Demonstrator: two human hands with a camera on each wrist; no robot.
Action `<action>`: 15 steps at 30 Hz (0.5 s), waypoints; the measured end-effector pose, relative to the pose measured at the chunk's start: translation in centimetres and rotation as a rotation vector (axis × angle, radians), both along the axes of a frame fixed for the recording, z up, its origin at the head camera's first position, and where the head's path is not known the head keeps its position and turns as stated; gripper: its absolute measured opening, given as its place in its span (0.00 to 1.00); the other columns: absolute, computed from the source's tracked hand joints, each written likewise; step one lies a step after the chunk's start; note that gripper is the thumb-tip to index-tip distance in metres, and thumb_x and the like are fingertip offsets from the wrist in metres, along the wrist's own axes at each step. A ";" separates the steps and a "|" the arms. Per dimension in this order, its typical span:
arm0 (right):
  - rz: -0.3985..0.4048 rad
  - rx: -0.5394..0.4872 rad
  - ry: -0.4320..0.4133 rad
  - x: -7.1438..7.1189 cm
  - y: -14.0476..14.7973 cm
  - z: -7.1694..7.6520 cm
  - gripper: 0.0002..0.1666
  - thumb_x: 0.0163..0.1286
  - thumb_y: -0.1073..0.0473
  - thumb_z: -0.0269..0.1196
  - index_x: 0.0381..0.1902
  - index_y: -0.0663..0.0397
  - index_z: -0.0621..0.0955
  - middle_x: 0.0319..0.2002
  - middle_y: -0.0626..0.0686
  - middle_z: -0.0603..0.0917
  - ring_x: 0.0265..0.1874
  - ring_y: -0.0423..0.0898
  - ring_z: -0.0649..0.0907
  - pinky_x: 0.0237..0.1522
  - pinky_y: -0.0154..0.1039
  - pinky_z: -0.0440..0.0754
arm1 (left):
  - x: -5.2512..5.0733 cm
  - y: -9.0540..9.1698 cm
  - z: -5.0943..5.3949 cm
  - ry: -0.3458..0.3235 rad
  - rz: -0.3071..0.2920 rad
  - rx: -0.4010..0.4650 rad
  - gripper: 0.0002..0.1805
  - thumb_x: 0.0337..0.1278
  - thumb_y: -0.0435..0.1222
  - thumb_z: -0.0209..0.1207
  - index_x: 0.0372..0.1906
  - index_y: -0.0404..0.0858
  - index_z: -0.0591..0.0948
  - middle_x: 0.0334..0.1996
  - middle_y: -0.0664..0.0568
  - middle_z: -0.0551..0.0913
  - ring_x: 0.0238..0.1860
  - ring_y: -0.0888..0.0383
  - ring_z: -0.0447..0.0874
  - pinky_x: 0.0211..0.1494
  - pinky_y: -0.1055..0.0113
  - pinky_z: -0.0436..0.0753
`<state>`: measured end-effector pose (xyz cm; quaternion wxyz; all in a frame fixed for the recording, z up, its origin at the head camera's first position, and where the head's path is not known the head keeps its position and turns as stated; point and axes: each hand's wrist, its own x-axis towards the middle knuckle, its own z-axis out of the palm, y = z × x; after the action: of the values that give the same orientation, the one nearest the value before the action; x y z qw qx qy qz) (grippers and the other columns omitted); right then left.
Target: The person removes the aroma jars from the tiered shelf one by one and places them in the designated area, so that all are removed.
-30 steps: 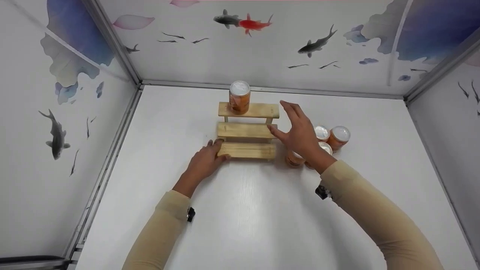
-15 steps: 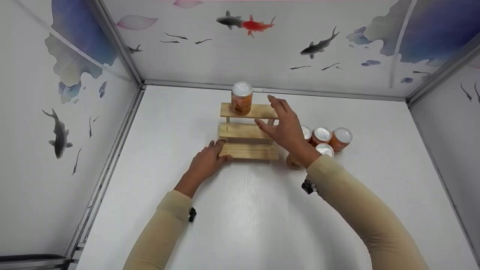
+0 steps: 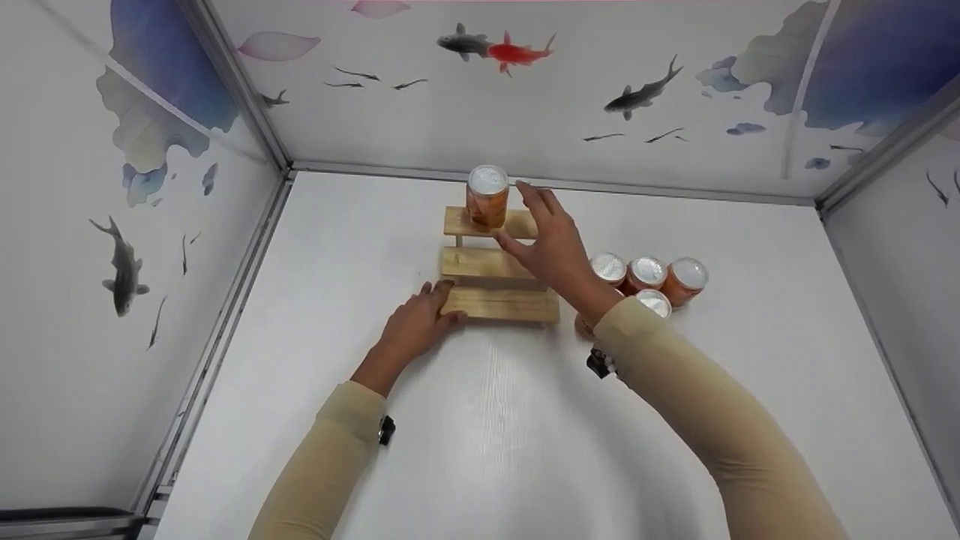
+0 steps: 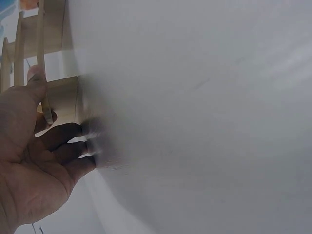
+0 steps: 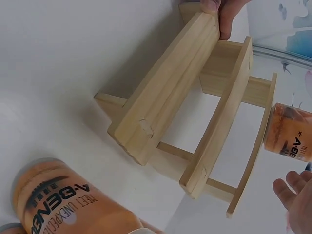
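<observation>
A three-tier wooden shelf rack (image 3: 501, 304) stands on the white table. On its top tier, towards the left end, an orange can (image 3: 487, 196) with a pale lid stands upright. My left hand (image 3: 411, 327) grips the left end of the lowest tier; the left wrist view shows the thumb (image 4: 35, 83) above the board and a fingertip below it. My right hand (image 3: 551, 247) is just right of the can, thumb and fingers spread. In the right wrist view a small gap separates its fingers (image 5: 287, 192) from the can (image 5: 290, 131).
Several more orange cans (image 3: 685, 281) stand grouped to the right of the rack, some partly hidden by the right forearm. One can (image 5: 68, 200) looms close in the right wrist view. White walls (image 3: 360, 127) with painted fish enclose the table at the back and sides.
My right hand has moved left and slightly away from me, from the rack's right end to beside the can on the top tier. My left hand keeps its grip on the rack.
</observation>
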<state>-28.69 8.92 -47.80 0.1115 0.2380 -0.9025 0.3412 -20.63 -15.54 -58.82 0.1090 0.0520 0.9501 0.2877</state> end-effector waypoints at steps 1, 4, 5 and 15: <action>-0.002 -0.003 -0.010 -0.1 -0.2 0.1 0.50 0.77 0.44 0.74 0.86 0.55 0.67 0.75 0.63 0.76 0.69 0.65 0.84 0.70 0.61 0.83 | 0.0 0.0 0.0 -0.001 0.000 -0.003 0.42 0.81 0.60 0.59 0.88 0.45 0.65 0.85 0.30 0.65 0.82 0.31 0.70 0.77 0.32 0.77; -0.013 -0.008 -0.026 -0.4 -0.9 0.3 0.50 0.77 0.43 0.74 0.86 0.54 0.66 0.77 0.63 0.75 0.72 0.65 0.82 0.73 0.61 0.82 | 0.1 0.0 0.1 -0.004 0.003 -0.007 0.42 0.82 0.60 0.59 0.88 0.44 0.65 0.85 0.30 0.64 0.82 0.30 0.70 0.77 0.32 0.77; -0.014 -0.009 -0.029 -0.4 -1.1 0.4 0.50 0.77 0.43 0.74 0.86 0.54 0.66 0.77 0.63 0.75 0.73 0.65 0.81 0.74 0.61 0.81 | 0.1 0.0 0.1 -0.002 0.004 -0.008 0.42 0.82 0.60 0.59 0.88 0.44 0.65 0.85 0.30 0.64 0.82 0.30 0.70 0.76 0.31 0.77; -0.031 -0.026 -0.031 -1.0 -2.9 0.5 0.49 0.76 0.45 0.75 0.86 0.51 0.67 0.78 0.61 0.73 0.75 0.64 0.80 0.75 0.60 0.81 | 0.2 0.0 0.4 0.017 0.005 0.016 0.39 0.81 0.57 0.61 0.86 0.46 0.68 0.83 0.28 0.67 0.80 0.28 0.72 0.74 0.30 0.78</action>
<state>-29.68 6.00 -47.27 0.1057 0.2172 -0.9031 0.3551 -20.39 -15.50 -58.37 0.0999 0.0531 0.9487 0.2951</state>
